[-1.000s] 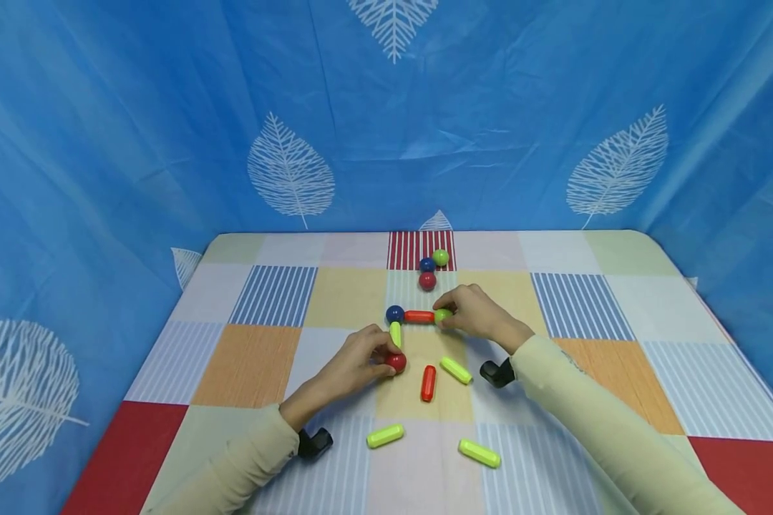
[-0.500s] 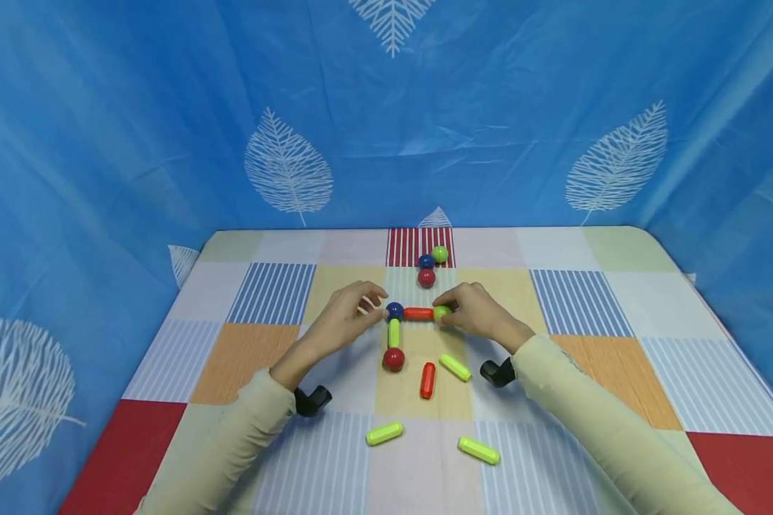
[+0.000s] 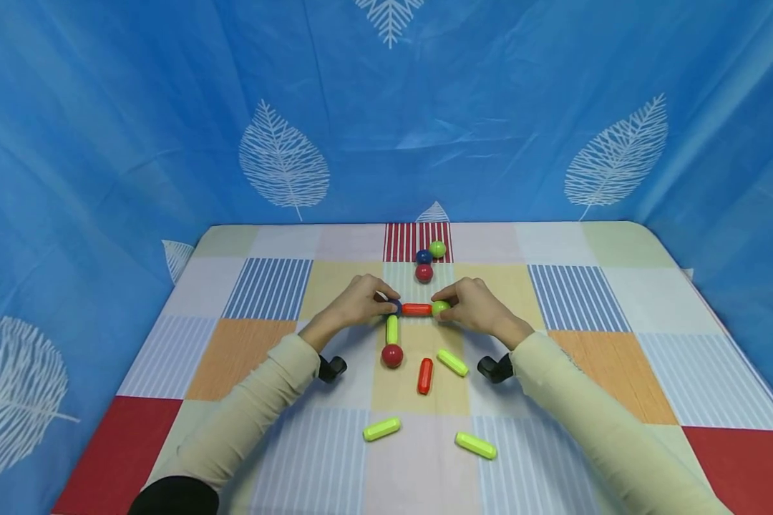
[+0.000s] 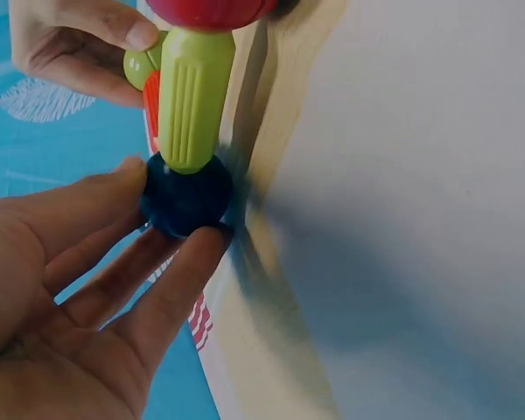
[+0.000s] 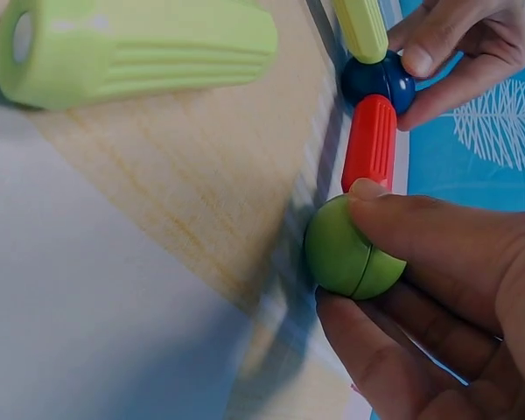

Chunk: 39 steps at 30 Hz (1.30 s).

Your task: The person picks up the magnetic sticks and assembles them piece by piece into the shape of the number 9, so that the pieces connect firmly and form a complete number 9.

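Pinching the nearer blue ball (image 4: 188, 197) between thumb and fingertips of the left hand (image 3: 358, 300), fingers bent in around one side of it

Pinching the nearer green ball (image 5: 343, 252) likewise in the right hand (image 3: 477, 306), with thumb over one side and fingertips under the other

Can see the two balls bridged by a red bar (image 3: 416, 310), running crosswise between both hands and meeting a ball at each end

Can see a lime bar (image 3: 392, 330) coming off the blue ball toward the person, roughly square to the red one, and ending at a red ball (image 3: 392, 355)

Cannot tell whether the pinched balls touch the patchwork surface (image 3: 335, 429)

Outward from there, can see a loose red bar (image 3: 425, 376) near the red ball, and a slanted lime piece (image 3: 452, 363) just beside its far end

Nearer the person, can find two further lime pieces well apart, one to the left (image 3: 381, 429) and one to the right (image 3: 476, 445)

Beyond the hands, can make out a close cluster of a far red ball (image 3: 424, 273), a far blue ball (image 3: 423, 257) and a far green ball (image 3: 437, 249)

Behind everything, can see a blue curtain (image 3: 451, 107) with white leaf prints
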{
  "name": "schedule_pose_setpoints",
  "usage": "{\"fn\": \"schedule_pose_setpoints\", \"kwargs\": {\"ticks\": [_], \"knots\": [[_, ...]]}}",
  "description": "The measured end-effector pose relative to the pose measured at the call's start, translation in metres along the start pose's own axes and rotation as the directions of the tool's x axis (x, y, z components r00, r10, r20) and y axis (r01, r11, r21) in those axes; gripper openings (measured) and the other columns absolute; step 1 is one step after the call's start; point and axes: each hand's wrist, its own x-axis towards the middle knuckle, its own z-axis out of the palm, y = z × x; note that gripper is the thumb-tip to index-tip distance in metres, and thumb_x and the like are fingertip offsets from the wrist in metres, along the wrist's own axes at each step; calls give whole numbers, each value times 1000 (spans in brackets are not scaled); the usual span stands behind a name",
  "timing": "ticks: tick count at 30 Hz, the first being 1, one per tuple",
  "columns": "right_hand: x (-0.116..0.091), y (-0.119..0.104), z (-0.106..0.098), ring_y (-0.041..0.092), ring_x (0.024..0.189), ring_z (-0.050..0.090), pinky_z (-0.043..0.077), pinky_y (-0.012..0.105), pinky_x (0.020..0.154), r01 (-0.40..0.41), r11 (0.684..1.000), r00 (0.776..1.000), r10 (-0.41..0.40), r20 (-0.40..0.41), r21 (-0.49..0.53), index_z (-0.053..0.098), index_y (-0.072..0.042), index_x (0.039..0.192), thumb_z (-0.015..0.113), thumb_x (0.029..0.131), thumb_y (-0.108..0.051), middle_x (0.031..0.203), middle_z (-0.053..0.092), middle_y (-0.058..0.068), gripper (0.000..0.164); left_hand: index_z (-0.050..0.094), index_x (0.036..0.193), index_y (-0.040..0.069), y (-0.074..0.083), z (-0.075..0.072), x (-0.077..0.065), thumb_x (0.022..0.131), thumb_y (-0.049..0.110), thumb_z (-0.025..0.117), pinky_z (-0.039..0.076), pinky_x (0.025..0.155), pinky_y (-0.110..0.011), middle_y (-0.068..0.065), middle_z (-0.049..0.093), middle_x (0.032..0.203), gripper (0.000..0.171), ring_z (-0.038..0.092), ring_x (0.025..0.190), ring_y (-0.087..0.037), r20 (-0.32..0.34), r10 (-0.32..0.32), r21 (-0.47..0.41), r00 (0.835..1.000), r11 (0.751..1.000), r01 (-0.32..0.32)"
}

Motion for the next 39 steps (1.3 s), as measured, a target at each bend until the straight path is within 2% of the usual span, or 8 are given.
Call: {"fn": "schedule_pose_setpoints", "kwargs": {"ticks": [5, 13, 24, 30, 34, 37, 39], "knots": [[0, 1, -1, 19, 92, 65, 50, 38, 82, -3, 1000, 1000, 3, 7, 14, 73, -4, 117, 77, 84, -10, 105, 74, 8, 33, 71, 113, -4, -3, 0, 1, 89, 4, 71, 52, 68, -25, -15, 71, 110, 25, 68, 91, -23, -1, 6, -14, 1000, 1000, -6], [1, 3, -4, 18, 93, 65, 51, 37, 81, 3, 1000, 1000, -3, 6, 26, 72, -3, 117, 77, 84, -9, 110, 72, 10, 33, 71, 113, -3, -2, 1, 3, 89, 3, 71, 52, 71, -26, -15, 71, 110, 24, 67, 95, -23, -20, 12, -22, 1000, 1000, -12], [0, 3, -1, 23, 99, 65, 49, 41, 87, -11, 1000, 1000, 11, -8, 24, 72, -4, 117, 78, 84, -9, 111, 72, 10, 34, 72, 113, -3, -1, -1, 4, 89, 4, 72, 54, 75, -29, -15, 71, 110, 25, 67, 97, -24, 4, 4, -7, 1000, 1000, -4], [-4, 4, 1, 30, 111, 62, 49, 46, 95, 12, 1000, 1000, -11, -16, 17, 67, -3, 125, 76, 86, -12, 121, 67, 14, 41, 71, 113, -3, 0, -2, 4, 89, 4, 71, 54, 77, -30, -15, 71, 112, 25, 66, 100, -25, 12, -24, -17, 1000, 1000, 24], [-15, 4, 0, 37, 118, 58, 47, 50, 97, 26, 998, 995, -21, -93, 54, 60, -2, 133, 74, 88, -19, 132, 60, 18, 50, 71, 115, -3, 0, -2, 5, 90, 4, 71, 54, 79, -30, -15, 70, 113, 26, 66, 101, -25, 30, -35, -32, 999, 999, 36], [-32, 3, 2, 37, 116, 59, 50, 51, 94, 36, 996, 987, -22, -159, 85, 61, -1, 131, 73, 89, -22, 131, 60, 17, 48, 70, 115, -2, -1, -2, 5, 90, 5, 71, 54, 80, -30, -15, 70, 114, 26, 66, 102, -25, 36, -31, -37, 999, 999, 33], [-43, 1, 5, 34, 110, 61, 52, 49, 90, 43, 995, 986, -28, -162, 87, 65, -1, 126, 73, 90, -21, 125, 64, 15, 43, 71, 115, -2, -1, -3, 5, 90, 5, 71, 54, 80, -30, -14, 70, 114, 26, 66, 103, -25, 33, -35, -33, 999, 999, 36]]}}
